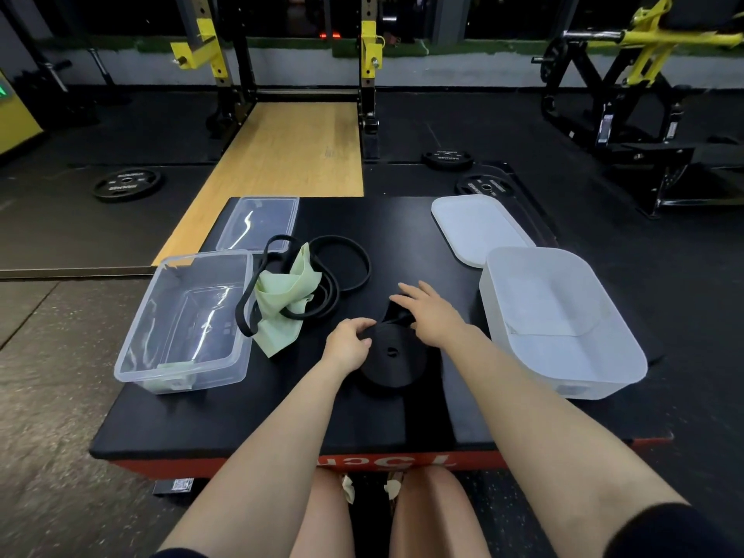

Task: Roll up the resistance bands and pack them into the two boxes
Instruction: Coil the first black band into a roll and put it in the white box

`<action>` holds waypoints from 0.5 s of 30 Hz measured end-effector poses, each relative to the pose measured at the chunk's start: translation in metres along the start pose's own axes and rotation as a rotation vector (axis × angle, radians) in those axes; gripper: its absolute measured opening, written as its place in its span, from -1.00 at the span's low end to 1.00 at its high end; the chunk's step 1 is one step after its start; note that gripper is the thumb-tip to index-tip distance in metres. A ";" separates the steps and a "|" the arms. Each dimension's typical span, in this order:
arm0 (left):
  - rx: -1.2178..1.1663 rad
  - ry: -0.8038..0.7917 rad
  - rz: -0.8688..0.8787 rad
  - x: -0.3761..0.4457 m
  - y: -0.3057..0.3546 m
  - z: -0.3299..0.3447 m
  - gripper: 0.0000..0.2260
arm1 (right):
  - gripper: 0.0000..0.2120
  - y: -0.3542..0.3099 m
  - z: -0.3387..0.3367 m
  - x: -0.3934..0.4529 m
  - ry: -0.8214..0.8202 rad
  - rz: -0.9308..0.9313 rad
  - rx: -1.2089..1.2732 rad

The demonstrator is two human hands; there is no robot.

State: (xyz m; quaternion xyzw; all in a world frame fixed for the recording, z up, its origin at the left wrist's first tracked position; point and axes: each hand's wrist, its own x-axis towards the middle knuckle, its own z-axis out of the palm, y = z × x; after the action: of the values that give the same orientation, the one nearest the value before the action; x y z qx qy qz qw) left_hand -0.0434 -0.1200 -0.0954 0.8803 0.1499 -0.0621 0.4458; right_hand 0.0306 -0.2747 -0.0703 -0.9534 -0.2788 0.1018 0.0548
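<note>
A black resistance band [392, 354] is being wound into a tight coil at the platform's [225, 420] centre, gripped by the curled left hand [348, 343] while its loose tail is being pressed flat under the straight-fingered right hand [428, 312]. Judged next: the finished roll being lowered into the white box [563, 368] at three o'clock.

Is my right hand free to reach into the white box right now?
Probably not yet: the right hand rests on the black band roll. The white box sits open beside it, nothing between.
</note>
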 end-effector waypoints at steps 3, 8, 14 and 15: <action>0.009 0.001 -0.002 0.001 0.000 0.001 -0.65 | -0.39 0.005 0.000 0.010 -0.014 0.015 0.062; 0.010 0.012 -0.005 0.003 -0.001 0.003 -0.65 | -0.66 0.011 0.002 0.015 -0.005 0.052 0.176; 0.039 0.041 -0.021 0.002 0.003 0.002 -0.66 | -0.74 0.013 0.008 -0.015 0.084 0.070 0.280; 0.042 0.046 -0.022 0.001 0.003 0.002 -0.66 | -0.75 0.011 0.009 -0.021 0.104 0.079 0.305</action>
State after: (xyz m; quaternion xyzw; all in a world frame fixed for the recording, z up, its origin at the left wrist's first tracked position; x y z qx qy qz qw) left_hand -0.0411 -0.1227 -0.0947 0.8891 0.1683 -0.0499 0.4227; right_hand 0.0176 -0.2950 -0.0775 -0.9481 -0.2193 0.0955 0.2094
